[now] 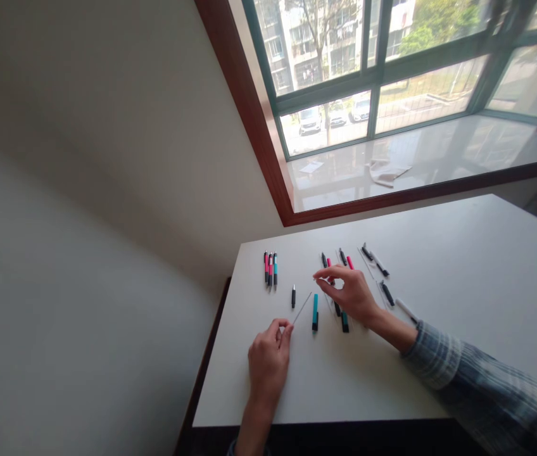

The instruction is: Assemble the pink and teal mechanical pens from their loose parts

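My left hand [270,354] is low over the white table, thumb and forefinger pinched on one end of a thin pen refill [303,307]. The refill slants up and to the right. Just beyond its upper end, my right hand [351,294] is closed in a pinch; a tiny thing at its fingertips is too small to name. Between the hands lie a teal pen barrel [315,309] with a black clip and a black pen grip [293,296] with a pointed tip. Pink and dark pen parts lie partly hidden under my right hand.
Three whole pens [270,271], pink and teal, lie side by side at the table's left. Further right are loose black grips [387,294], white barrels [406,310] and thin refills. The white table [463,266] meets a wall and a window sill [344,183].
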Demonstrator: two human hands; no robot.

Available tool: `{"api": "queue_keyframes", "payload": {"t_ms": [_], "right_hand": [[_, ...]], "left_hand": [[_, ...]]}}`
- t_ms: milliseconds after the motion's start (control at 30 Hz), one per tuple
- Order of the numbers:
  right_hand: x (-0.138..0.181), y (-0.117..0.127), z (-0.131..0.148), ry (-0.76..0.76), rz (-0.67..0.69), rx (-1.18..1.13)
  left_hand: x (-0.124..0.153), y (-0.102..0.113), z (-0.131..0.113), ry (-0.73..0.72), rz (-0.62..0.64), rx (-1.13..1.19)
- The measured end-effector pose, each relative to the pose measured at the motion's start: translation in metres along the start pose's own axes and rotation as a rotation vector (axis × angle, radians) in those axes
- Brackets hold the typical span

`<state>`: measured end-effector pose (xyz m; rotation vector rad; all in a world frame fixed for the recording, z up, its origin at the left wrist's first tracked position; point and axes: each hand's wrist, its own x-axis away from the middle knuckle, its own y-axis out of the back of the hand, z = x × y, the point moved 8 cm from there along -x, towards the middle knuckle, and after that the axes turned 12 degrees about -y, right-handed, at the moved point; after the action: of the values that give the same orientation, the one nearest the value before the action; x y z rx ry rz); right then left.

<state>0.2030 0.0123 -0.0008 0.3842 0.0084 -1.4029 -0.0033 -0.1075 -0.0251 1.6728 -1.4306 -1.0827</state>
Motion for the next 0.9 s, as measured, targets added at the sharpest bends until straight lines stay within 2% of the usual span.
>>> {"api": "queue_keyframes", "payload": {"t_ms": [133,267,533,900], "right_hand": [[-0.005,0.000,-0.011,-0.169,0.053,-0.270],[-0.007,-0.004,-0.014,-0.243,0.129,-0.394],[-0.004,-0.011,-0.012,-0.256,0.235,-0.374],[-0.003,-0.011,-0.008,-0.212,0.255,-0.331]], "left_hand": [[0.002,-0.007,-0.007,-0.005,0.016,0.213],[-0.001,-0.008,-0.009,0.013,0.033,0.293],[0.000,-0.009,-0.008,0.040,0.045,0.317],[0.000,-0.008,-0.009,0.055,0.040,0.317]]}}
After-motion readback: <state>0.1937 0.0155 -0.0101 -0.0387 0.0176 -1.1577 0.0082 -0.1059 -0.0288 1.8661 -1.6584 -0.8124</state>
